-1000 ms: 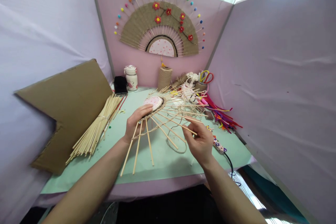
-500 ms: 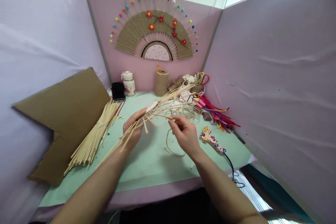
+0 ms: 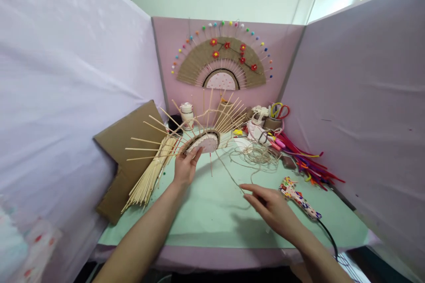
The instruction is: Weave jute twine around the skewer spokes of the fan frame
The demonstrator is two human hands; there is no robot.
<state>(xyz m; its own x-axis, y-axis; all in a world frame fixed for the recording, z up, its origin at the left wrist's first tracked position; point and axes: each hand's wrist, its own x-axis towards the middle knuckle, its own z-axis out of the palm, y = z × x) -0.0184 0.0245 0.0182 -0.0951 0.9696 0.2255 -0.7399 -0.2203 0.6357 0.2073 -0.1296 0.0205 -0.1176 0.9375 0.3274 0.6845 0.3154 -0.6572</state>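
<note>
My left hand (image 3: 186, 167) grips a fan frame (image 3: 208, 142) by its half-round base, with fingers over the pale dotted face. Thin wooden sticks spread out from the base's curved edge, and twine runs loosely among them. From the frame a strand of twine (image 3: 229, 172) slants down to my right hand (image 3: 265, 201), whose thumb and forefinger pinch it above the table. A loose tangle of twine (image 3: 257, 154) lies on the table beyond that hand.
A bundle of sticks (image 3: 149, 177) and bent cardboard (image 3: 128, 137) lie left. On the right are a glue gun (image 3: 300, 198) with a cord and colourful pipe cleaners (image 3: 308, 161). A white bottle (image 3: 187, 115) stands behind; a finished fan (image 3: 222, 57) hangs on the partition.
The fan frame has turned from edge-on to face me, its sticks now spread upward. My right hand has moved down and away from it, drawing the twine out. The head view has shifted.
</note>
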